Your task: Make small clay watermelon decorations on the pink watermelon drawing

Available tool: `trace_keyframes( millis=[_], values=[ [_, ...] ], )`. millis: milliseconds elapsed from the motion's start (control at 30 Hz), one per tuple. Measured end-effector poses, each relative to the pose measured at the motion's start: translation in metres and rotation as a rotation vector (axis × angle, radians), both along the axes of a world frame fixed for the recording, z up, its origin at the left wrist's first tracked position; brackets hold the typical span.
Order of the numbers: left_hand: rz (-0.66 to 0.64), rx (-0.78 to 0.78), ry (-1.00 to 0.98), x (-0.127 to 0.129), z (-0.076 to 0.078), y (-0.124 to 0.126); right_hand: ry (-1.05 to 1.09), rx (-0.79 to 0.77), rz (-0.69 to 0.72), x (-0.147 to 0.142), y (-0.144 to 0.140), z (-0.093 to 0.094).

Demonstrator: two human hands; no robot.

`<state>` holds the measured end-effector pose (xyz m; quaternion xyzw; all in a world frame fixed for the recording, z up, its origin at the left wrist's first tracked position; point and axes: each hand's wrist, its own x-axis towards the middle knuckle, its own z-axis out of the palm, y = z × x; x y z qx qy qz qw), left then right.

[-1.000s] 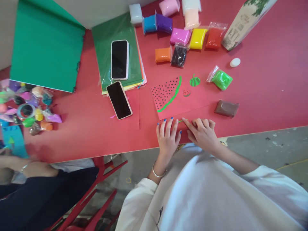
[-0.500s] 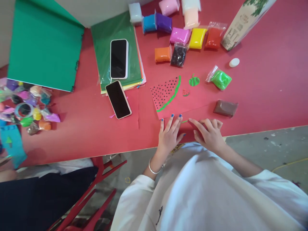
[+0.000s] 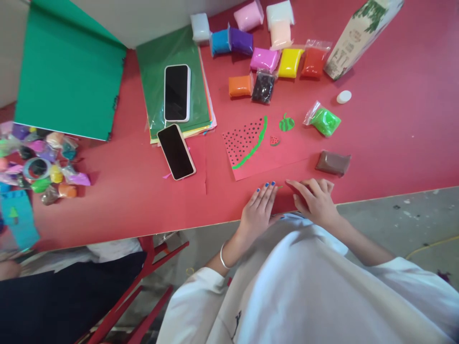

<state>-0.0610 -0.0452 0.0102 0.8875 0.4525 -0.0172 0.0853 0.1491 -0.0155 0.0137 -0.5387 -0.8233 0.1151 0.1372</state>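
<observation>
1. Two hands lie on the red bench (image 3: pixel 107 200) at its near edge, just below the red paper sheet (image 3: pixel 287 157), which serves here as the landmark
2. The left hand (image 3: pixel 258 210) rests palm down, fingers (image 3: pixel 267 191) stretched straight and close together, gripping nothing; their blue-nailed tips point up toward the sheet's near edge
3. The right hand (image 3: pixel 315 200) is also flat and loosely open, holding nothing, its forefinger reaching leftward toward the left hand's fingertips
4. A thin green clay strip (image 3: pixel 280 187) shows as a small sliver between the two hands, just below the sheet's near edge; its long axis seems to run left to right along that edge, but it is too small to tell more
5. On the sheet's left part is a watermelon slice shape (image 3: pixel 244 143) with black dots and a green rim; its rim runs slantwise from lower left to upper right
6. A small green clay piece (image 3: pixel 286 123) and a tiny red slice (image 3: pixel 274 141) lie on the sheet's upper middle
7. A brown clay bag (image 3: pixel 333 163) lies just right of the sheet, a green clay bag (image 3: pixel 324 122) above that
8. Well left of the sheet, one phone (image 3: pixel 176 151) lies on the bench, tilted
</observation>
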Motion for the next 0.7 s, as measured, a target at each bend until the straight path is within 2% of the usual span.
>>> trace_keyframes(
  millis=[200, 400, 533, 600, 700],
  values=[
    [-0.073, 0.027, -0.041, 0.006, -0.001, -0.005, 0.016, -0.006, 0.000, 0.003, 0.001, -0.002],
    [0.091, -0.073, -0.141, -0.013, 0.008, 0.032, 0.010, -0.018, -0.017, 0.006, 0.003, -0.003],
    [0.201, -0.030, -0.181, -0.022, 0.018, 0.057, 0.018, -0.031, -0.024, 0.007, 0.002, -0.005],
    [0.185, -0.012, -0.161, -0.020, 0.018, 0.064, 0.022, -0.024, -0.025, 0.007, 0.002, -0.006],
    [0.075, -0.058, -0.113, -0.010, 0.012, 0.059, 0.029, -0.009, -0.023, 0.008, 0.003, -0.007]
  ],
)
